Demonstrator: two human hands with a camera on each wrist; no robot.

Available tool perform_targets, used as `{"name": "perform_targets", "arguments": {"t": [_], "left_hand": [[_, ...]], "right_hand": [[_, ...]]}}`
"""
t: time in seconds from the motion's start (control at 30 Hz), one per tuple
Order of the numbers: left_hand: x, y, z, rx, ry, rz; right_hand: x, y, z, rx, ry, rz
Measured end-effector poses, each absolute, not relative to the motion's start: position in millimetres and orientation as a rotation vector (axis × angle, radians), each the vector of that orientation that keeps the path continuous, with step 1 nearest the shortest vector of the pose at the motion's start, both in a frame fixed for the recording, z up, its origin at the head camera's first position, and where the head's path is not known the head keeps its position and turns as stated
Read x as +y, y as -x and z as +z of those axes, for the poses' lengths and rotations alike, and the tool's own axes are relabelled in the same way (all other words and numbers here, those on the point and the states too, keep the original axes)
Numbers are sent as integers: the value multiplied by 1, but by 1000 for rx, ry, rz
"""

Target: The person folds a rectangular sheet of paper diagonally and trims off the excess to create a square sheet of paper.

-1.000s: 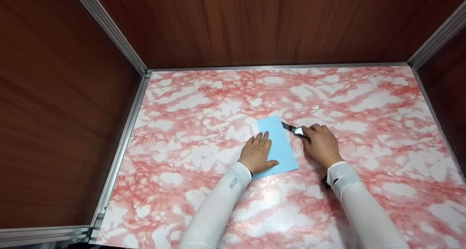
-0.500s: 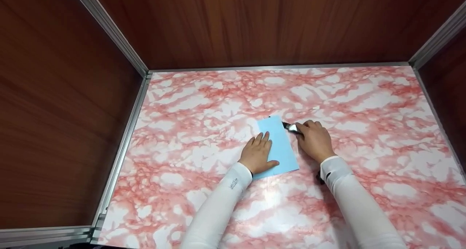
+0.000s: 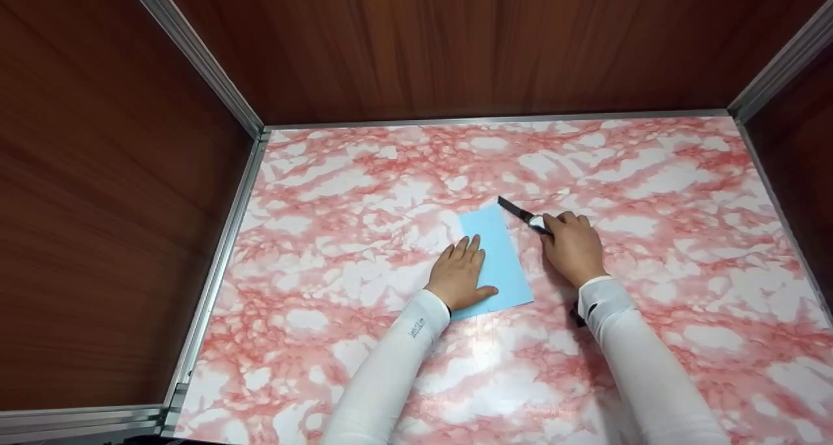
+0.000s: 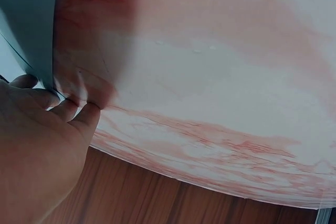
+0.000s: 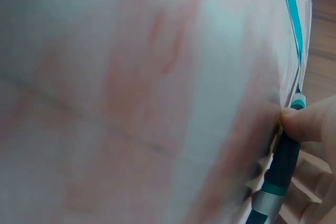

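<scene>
A light blue sheet of paper lies on the table, apparently folded, with its long side slanting away from me. Spread flat over its left part is my left hand, fingers straight and thumb out to the side. In the left wrist view the fingertips rest right by the edge of the paper. My right hand grips a knife with a dark blade, whose tip is at the paper's far right corner. The right wrist view shows the thumb along the dark handle with its teal and silver bands.
The table wears a red-and-white marbled cover. Brown wood-grain panels with metal rails enclose it at the back, left and right. White sleeves cover both forearms.
The knife went left, its blade mostly hidden by the paper and its tip showing past the far edge, then came back out toward the far right corner. My left hand has stayed put.
</scene>
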State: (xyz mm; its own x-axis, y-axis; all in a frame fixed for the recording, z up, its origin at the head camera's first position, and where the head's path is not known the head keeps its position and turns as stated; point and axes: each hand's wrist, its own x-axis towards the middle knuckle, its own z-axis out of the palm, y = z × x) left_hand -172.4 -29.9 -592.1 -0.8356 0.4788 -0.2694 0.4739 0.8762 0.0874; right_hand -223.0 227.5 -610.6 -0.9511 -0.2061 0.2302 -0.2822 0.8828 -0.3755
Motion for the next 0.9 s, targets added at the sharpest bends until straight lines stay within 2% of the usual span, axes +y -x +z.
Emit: {"name": "perform_targets", "arguments": {"t": [0.33, 0.9], "left_hand": [[-30, 172, -591, 2764, -719, 30], [-31, 173, -593, 2736, -720, 24]], "right_hand": [[253, 213, -605, -2867, -253, 733], [335, 178, -600, -2909, 74, 690]]}}
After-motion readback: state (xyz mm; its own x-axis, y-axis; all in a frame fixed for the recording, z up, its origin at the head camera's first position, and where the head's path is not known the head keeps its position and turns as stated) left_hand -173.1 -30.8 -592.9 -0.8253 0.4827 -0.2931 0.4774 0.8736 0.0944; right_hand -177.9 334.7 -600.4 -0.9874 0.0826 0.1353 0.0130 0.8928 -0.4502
